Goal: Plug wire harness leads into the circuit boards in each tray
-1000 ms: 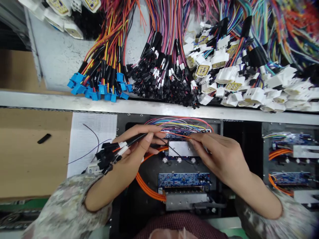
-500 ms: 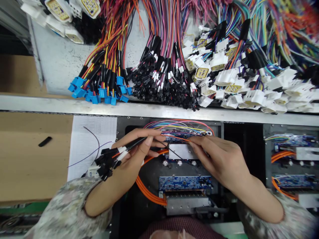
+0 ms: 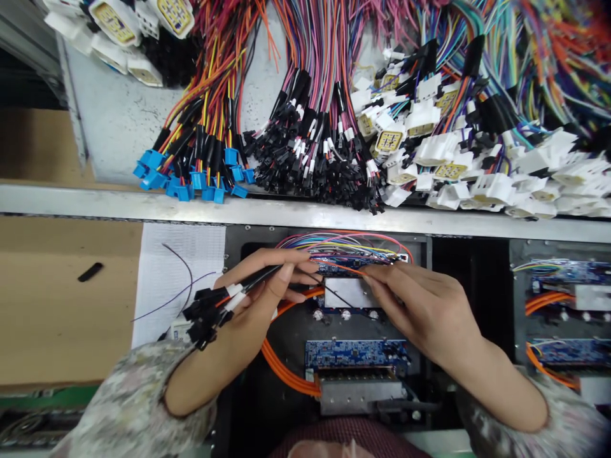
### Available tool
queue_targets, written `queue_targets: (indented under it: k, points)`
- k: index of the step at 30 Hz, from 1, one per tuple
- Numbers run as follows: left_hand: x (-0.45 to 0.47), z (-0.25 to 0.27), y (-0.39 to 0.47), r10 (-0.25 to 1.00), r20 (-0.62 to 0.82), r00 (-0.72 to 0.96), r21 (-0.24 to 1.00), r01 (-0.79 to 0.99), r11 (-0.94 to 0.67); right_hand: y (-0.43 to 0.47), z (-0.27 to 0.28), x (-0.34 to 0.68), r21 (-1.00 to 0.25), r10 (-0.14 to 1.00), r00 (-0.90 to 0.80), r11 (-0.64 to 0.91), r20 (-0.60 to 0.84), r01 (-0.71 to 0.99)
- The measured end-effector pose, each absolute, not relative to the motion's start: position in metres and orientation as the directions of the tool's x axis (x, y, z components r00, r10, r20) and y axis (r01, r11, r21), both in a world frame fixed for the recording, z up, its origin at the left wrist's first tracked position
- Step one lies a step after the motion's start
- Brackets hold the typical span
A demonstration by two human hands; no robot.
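Note:
Between thumb and fingers, my left hand [image 3: 260, 286] grips a wire harness [image 3: 255, 278] in black sleeving. Its black connectors [image 3: 207, 312] with white tags hang over my left wrist. An orange wire [image 3: 338, 266] runs from the left fingers to my right hand [image 3: 424, 305], whose thumb and forefinger pinch its end. A dark wire [image 3: 337, 294] slants down from the left fingers across a metal plate [image 3: 346, 292]. Below and behind both hands is a dark housing [image 3: 286, 327] with an upper blue circuit board [image 3: 329, 264] and a lower blue circuit board [image 3: 353, 354].
Along the back shelf lie bundles with blue connectors [image 3: 184, 184], black connectors [image 3: 315, 159] and white connectors [image 3: 439, 149]. A metal rail [image 3: 286, 213] edges the shelf. Printed paper [image 3: 157, 273] with loose wires lies left, beside a black sleeve piece [image 3: 90, 271]. Another housing [image 3: 520, 305] stands right.
The view has shifted very slightly. Both hands keep their grip on the harness and the orange wire, almost unmoved.

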State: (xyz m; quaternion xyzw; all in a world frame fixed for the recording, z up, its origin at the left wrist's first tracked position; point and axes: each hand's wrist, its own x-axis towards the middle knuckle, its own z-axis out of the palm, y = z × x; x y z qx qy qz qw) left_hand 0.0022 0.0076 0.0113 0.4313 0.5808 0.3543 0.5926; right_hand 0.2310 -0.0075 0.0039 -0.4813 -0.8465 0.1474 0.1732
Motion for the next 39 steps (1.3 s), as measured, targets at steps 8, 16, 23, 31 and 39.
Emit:
queue_targets:
  k: [8,16,23,31,39]
  points:
    - [0.001,0.010,0.007,0.914,-0.397,0.081,0.916,0.090,0.390,-0.007,0.000,0.232,-0.419,0.857,-0.500,0.501,0.123,0.757]
    - [0.001,0.011,0.005,0.911,-0.397,0.109,0.918,0.056,0.393,-0.022,0.019,0.227,-0.336,0.862,-0.452,0.506,0.229,0.795]
    - [-0.003,0.002,0.002,0.910,-0.394,0.129,0.919,0.083,0.386,-0.026,0.007,0.216,-0.401,0.929,-0.309,0.367,0.204,0.839]
    - [-0.001,-0.005,0.003,0.932,-0.306,0.192,0.943,-0.076,0.325,-0.012,-0.018,0.208,-0.316,0.935,-0.295,0.345,0.195,0.884]
    - [-0.001,-0.007,0.002,0.930,-0.307,0.201,0.937,-0.106,0.332,-0.010,-0.024,0.209,-0.283,0.913,-0.351,0.400,0.208,0.872]
